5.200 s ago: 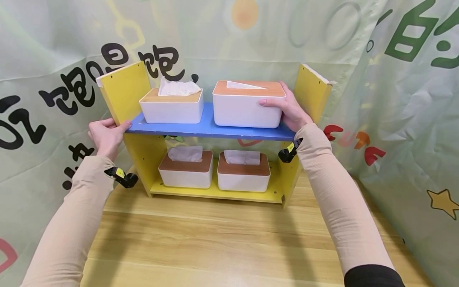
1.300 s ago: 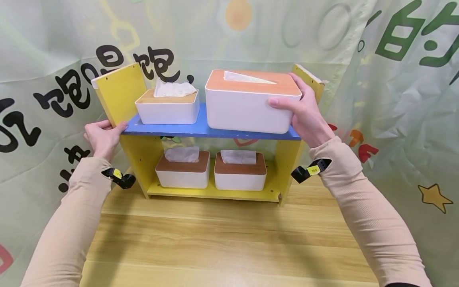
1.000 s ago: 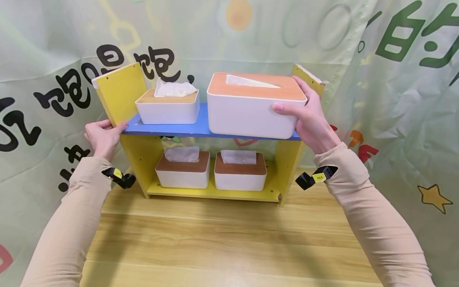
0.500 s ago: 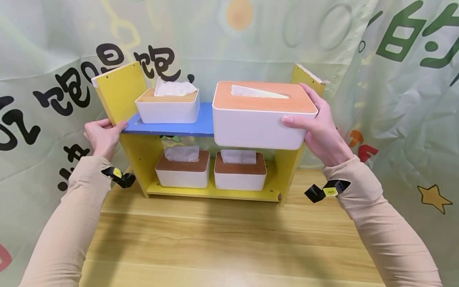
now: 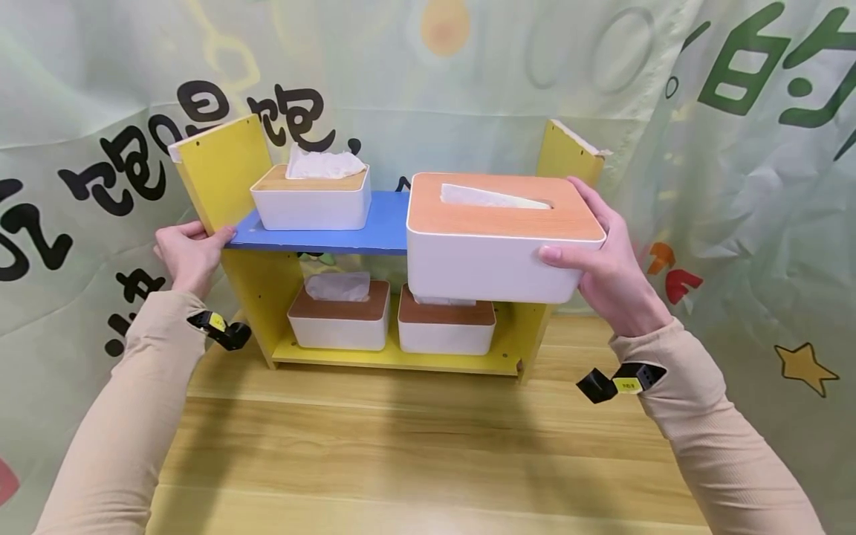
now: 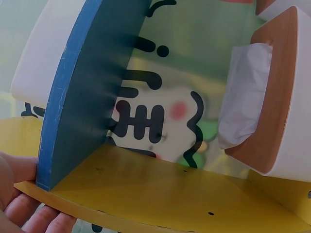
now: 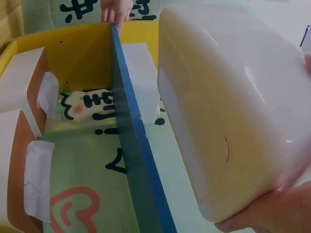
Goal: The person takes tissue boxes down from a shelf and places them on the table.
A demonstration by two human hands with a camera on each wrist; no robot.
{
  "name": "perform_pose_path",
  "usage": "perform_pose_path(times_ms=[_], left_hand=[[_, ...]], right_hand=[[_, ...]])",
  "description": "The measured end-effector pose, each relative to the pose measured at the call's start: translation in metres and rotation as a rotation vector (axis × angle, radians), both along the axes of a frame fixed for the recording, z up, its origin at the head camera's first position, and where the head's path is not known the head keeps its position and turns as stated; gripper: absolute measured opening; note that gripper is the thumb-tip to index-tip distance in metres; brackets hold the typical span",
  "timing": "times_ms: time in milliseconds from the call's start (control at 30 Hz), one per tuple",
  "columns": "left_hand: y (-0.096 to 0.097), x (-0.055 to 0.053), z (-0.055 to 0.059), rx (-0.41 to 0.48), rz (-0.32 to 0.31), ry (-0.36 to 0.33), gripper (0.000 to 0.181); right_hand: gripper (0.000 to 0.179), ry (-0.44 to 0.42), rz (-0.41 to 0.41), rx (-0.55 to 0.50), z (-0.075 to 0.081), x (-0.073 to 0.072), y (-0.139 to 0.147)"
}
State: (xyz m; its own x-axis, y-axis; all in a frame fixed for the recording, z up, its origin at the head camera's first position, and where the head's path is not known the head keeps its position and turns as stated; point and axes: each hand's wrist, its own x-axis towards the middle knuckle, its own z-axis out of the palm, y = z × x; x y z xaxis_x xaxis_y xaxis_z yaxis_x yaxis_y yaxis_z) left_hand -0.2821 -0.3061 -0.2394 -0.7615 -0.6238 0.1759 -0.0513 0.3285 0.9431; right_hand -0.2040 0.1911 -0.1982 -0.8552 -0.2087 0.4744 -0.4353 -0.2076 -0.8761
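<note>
My right hand [image 5: 618, 264] grips a large white tissue box [image 5: 495, 267] by its right end, thumb on the front face. The box has a wooden lid with a tissue in its slot, and it hangs in front of the blue board, overlapping the lower right box in the head view. At the left, my left hand [image 5: 190, 256] holds the yellow and blue shelf [image 5: 314, 239]: in the left wrist view the thumb lies by the blue board and fingers [image 6: 41, 218] curl behind the yellow side panel. A smaller tissue box [image 5: 314, 210] stands on the blue board's left half.
On the bottom board stand two tissue boxes with darker lids, a left one [image 5: 339, 329] and a right one [image 5: 446, 338]. The shelf stands on a wooden surface [image 5: 401, 453]. A printed cloth [image 5: 722, 186] hangs behind and at both sides.
My right hand has lifted the large tissue box off the blue board and brought it forward, right and down in front of the shelf. The left hand keeps its hold on the shelf.
</note>
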Motion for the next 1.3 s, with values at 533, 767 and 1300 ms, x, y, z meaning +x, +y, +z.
perform_pose_path(times_ms=[533,767,1300], left_hand=[[0.002,0.001,0.002,-0.005,0.007,-0.012,0.057],[0.003,0.002,0.001,-0.010,-0.003,-0.004,0.057],[0.001,0.000,0.001,-0.010,0.020,-0.030,0.057]], right_hand=[[0.084,-0.003,-0.033,0.021,-0.026,0.012,0.018],[0.088,-0.008,-0.047,-0.003,-0.045,0.014,0.027],[0.094,0.017,-0.076,-0.028,-0.082,0.020,0.051]])
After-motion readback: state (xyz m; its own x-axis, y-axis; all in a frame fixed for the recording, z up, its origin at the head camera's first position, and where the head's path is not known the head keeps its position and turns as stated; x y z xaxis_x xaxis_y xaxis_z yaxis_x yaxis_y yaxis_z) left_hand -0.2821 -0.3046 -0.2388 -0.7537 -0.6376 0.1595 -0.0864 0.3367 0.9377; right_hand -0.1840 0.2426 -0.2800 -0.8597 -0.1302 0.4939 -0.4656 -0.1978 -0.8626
